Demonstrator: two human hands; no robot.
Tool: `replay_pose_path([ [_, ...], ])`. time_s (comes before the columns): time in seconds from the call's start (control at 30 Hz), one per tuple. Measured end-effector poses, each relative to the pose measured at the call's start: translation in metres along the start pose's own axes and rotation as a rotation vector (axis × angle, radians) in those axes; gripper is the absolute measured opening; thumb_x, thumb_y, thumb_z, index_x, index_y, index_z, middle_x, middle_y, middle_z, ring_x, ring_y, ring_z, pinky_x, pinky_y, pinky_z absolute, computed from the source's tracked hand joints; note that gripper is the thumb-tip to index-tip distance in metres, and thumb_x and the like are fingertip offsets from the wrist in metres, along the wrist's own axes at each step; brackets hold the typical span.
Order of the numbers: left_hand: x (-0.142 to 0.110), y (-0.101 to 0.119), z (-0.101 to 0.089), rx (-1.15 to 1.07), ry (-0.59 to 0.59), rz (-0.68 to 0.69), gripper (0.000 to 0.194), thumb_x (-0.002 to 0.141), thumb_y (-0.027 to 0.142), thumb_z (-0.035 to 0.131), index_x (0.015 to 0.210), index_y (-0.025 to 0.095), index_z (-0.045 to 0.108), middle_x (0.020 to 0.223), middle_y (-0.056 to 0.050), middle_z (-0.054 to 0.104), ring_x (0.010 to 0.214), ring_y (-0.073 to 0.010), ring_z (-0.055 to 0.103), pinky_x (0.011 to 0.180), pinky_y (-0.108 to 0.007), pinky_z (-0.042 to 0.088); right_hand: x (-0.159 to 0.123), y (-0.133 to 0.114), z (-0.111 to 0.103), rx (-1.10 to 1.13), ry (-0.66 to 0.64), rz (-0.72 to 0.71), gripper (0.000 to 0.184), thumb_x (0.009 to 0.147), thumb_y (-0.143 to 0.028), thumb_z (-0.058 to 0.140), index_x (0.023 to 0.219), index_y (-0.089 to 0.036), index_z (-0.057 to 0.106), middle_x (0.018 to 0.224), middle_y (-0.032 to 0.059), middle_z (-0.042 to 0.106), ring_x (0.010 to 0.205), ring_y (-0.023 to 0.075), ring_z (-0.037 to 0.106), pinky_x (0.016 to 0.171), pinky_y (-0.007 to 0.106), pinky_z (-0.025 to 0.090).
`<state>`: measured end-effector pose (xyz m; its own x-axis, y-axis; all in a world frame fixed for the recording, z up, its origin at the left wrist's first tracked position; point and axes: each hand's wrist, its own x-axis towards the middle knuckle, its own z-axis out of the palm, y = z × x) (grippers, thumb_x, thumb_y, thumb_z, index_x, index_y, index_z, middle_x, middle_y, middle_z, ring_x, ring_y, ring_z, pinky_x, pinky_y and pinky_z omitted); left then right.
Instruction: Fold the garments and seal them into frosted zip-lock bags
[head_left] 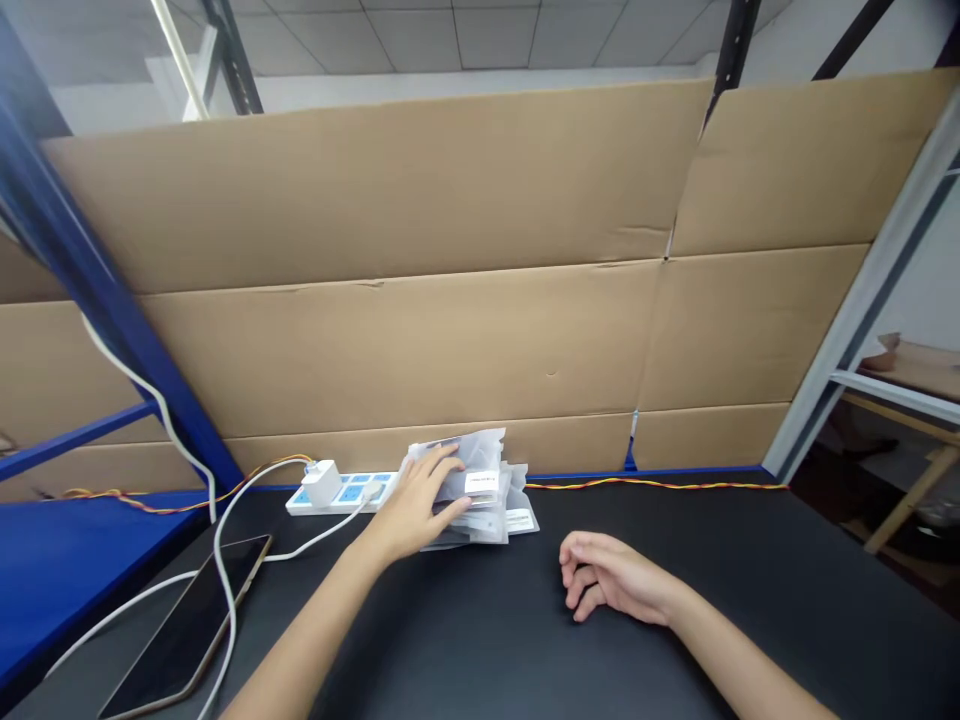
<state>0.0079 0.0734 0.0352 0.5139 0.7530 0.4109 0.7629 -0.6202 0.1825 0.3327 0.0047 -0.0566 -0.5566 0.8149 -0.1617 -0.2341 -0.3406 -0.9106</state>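
Observation:
A stack of translucent plastic zip bags with small white printed labels lies at the back of the black table, against the cardboard. What the bags contain is hard to make out. My left hand rests over the left side of this stack, its fingers spread across the top bags and its thumb apart. To the right of the stack, near the tabletop, my right hand is loosely curled, with gaps between its fingers and nothing visible in it.
Behind my left hand sits a white power strip with a white charger plugged in. A phone lies at left under a looping white cable. Cardboard panels wall off the back; a blue post rises at left.

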Motion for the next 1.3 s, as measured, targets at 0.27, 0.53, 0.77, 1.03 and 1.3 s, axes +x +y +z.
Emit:
replay_pose_path([
  [0.27, 0.020, 0.007, 0.028, 0.043, 0.009, -0.028, 0.044, 0.100, 0.043, 0.049, 0.141, 0.030, 0.048, 0.145, -0.006, 0.050, 0.134, -0.0306, 0.043, 0.112, -0.053, 0.032, 0.001, 0.001, 0.001, -0.011, -0.004, -0.001, 0.031, 0.089, -0.049, 0.063, 0.091, -0.018, 0.059, 0.080, 0.0032, 0.066, 0.072, 0.0184, 0.070, 0.066, 0.034, 0.059],
  [0.53, 0.021, 0.007, 0.049, 0.068, 0.016, -0.010, 0.038, 0.097, 0.043, 0.052, 0.132, 0.029, 0.058, 0.138, -0.006, 0.057, 0.128, -0.0308, 0.049, 0.108, -0.050, 0.038, 0.000, -0.002, 0.002, -0.082, 0.015, 0.001, 0.033, 0.087, -0.051, 0.064, 0.091, -0.020, 0.058, 0.082, 0.0018, 0.063, 0.074, 0.0185, 0.070, 0.065, 0.033, 0.059],
  [0.77, 0.014, 0.007, 0.031, 0.072, 0.080, 0.017, 0.042, 0.101, 0.039, 0.044, 0.141, 0.026, 0.050, 0.150, -0.007, 0.046, 0.138, -0.0293, 0.040, 0.117, -0.050, 0.029, 0.004, 0.004, 0.004, -0.308, 0.139, -0.112, 0.035, 0.088, -0.055, 0.059, 0.089, -0.020, 0.055, 0.080, -0.0001, 0.059, 0.069, 0.0177, 0.067, 0.061, 0.034, 0.058],
  [1.03, -0.026, 0.011, 0.022, 0.034, 0.215, 0.078, 0.036, 0.101, 0.026, 0.042, 0.136, 0.024, 0.050, 0.145, -0.009, 0.051, 0.137, -0.0283, 0.043, 0.119, -0.054, 0.026, 0.009, 0.005, -0.016, -0.829, 0.481, -0.384, 0.028, 0.093, -0.048, 0.053, 0.083, -0.022, 0.059, 0.083, 0.0026, 0.057, 0.081, 0.0221, 0.056, 0.073, 0.037, 0.051],
  [1.3, -0.064, 0.092, 0.054, -0.299, -0.316, 0.560, 0.044, 0.096, 0.041, 0.058, 0.137, 0.027, 0.051, 0.145, -0.006, 0.054, 0.132, -0.0247, 0.051, 0.119, -0.044, 0.031, 0.014, 0.012, -0.019, -1.341, 0.516, -0.350, 0.040, 0.095, -0.039, 0.050, 0.131, -0.025, 0.059, 0.145, 0.0106, 0.051, 0.136, 0.0312, 0.040, 0.115, 0.052, 0.028],
])
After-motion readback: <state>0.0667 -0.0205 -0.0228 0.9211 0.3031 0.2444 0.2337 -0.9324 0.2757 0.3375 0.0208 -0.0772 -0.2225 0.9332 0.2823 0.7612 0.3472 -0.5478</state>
